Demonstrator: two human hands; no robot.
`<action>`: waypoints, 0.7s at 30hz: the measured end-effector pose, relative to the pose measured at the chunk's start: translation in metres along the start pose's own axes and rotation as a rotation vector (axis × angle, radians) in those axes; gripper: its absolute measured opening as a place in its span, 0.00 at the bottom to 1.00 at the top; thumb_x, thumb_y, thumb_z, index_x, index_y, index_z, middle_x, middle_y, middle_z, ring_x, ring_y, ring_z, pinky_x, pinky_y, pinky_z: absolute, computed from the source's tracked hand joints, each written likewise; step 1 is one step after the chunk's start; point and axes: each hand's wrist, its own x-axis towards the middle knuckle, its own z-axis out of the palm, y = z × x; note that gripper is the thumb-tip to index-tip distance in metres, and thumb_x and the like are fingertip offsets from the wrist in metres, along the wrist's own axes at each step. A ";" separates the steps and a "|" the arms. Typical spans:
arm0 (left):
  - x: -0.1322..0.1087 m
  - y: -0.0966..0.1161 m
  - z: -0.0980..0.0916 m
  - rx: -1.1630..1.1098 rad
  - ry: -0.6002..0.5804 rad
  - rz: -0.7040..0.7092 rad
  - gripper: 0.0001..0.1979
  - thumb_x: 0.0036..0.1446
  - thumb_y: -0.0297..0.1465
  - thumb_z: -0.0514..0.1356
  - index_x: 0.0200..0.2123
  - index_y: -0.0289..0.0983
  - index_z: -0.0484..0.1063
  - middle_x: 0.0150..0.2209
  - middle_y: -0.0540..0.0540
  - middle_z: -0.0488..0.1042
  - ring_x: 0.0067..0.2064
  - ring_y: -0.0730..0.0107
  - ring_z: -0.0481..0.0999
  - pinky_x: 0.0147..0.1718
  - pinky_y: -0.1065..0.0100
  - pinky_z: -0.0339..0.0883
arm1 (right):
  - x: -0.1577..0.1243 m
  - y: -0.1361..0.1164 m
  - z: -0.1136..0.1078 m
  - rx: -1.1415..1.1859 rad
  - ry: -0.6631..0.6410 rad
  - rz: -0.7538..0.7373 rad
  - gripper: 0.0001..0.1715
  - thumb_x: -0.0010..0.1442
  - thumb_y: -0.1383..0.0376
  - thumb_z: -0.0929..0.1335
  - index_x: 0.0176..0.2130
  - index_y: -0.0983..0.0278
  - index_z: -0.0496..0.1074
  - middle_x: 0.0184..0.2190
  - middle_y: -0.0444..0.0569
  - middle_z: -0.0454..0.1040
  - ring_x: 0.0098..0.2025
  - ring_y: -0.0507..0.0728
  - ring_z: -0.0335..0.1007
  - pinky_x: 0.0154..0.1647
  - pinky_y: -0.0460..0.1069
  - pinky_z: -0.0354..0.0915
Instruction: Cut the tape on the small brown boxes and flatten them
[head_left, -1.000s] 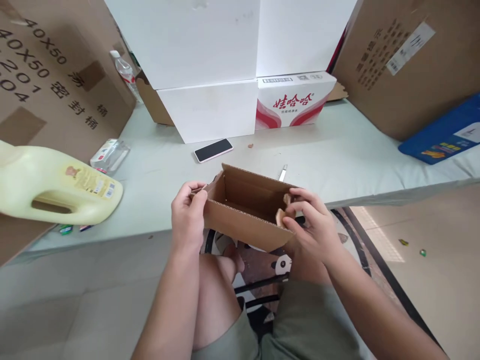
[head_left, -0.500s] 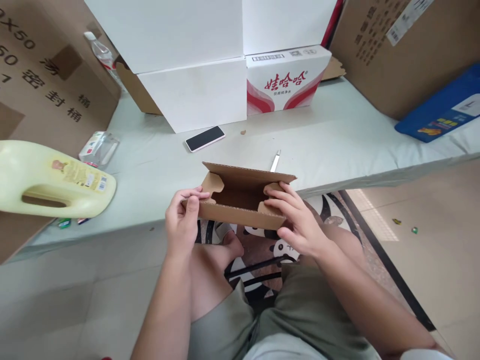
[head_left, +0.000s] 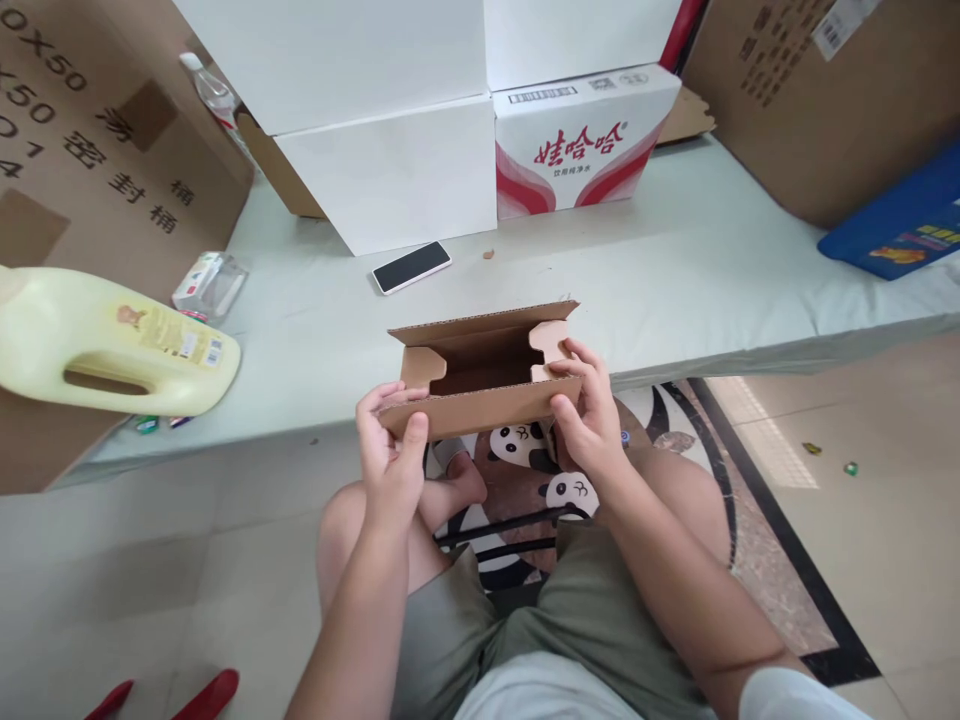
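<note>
A small brown cardboard box [head_left: 480, 408] is held at the table's front edge, its top open and its long flaps raised. My left hand [head_left: 394, 440] grips its left end, thumb on the near flap and fingers by the left end flap. At the right end, my right hand [head_left: 589, 405] holds the box with its thumb on the near flap and fingers at the notched end flap. A phone [head_left: 412, 268] lies on the table beyond the box, in front of a white carton [head_left: 397, 175].
A yellow jug [head_left: 120, 340] and a clear plastic container [head_left: 210, 286] stand at the left of the table [head_left: 315, 340]. A red-and-white carton [head_left: 581, 145] is behind. At right are a blue package [head_left: 892, 225] and a large brown carton [head_left: 802, 110].
The box has tilted, its right end rising. My right thumb has moved onto the near flap, and my left hand has shifted slightly right. The nail clipper-like metal tool is now hidden.
</note>
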 end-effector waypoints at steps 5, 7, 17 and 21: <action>-0.003 -0.006 0.004 -0.074 -0.003 -0.057 0.25 0.59 0.47 0.65 0.53 0.44 0.63 0.50 0.41 0.75 0.56 0.58 0.76 0.62 0.53 0.66 | 0.006 0.009 0.001 0.021 0.063 0.030 0.18 0.66 0.49 0.67 0.43 0.60 0.75 0.61 0.59 0.68 0.67 0.69 0.66 0.69 0.67 0.64; 0.004 -0.002 0.002 0.067 -0.012 0.035 0.27 0.56 0.41 0.67 0.55 0.44 0.61 0.56 0.38 0.71 0.61 0.55 0.73 0.64 0.51 0.64 | 0.009 0.010 0.003 0.035 0.069 0.053 0.16 0.65 0.52 0.68 0.46 0.59 0.73 0.61 0.59 0.68 0.66 0.68 0.66 0.68 0.66 0.65; 0.039 0.047 0.028 0.771 -0.195 0.329 0.36 0.51 0.34 0.67 0.64 0.42 0.68 0.67 0.38 0.66 0.73 0.39 0.56 0.74 0.41 0.41 | 0.014 0.016 0.009 0.167 -0.010 0.121 0.36 0.67 0.55 0.64 0.69 0.54 0.51 0.75 0.58 0.50 0.76 0.65 0.51 0.73 0.66 0.60; 0.034 0.039 0.026 0.817 -0.280 0.334 0.26 0.55 0.39 0.65 0.57 0.42 0.76 0.55 0.37 0.74 0.61 0.41 0.71 0.68 0.45 0.57 | 0.015 0.016 0.009 0.191 -0.049 0.105 0.42 0.68 0.55 0.64 0.72 0.55 0.44 0.76 0.58 0.50 0.78 0.63 0.48 0.75 0.65 0.58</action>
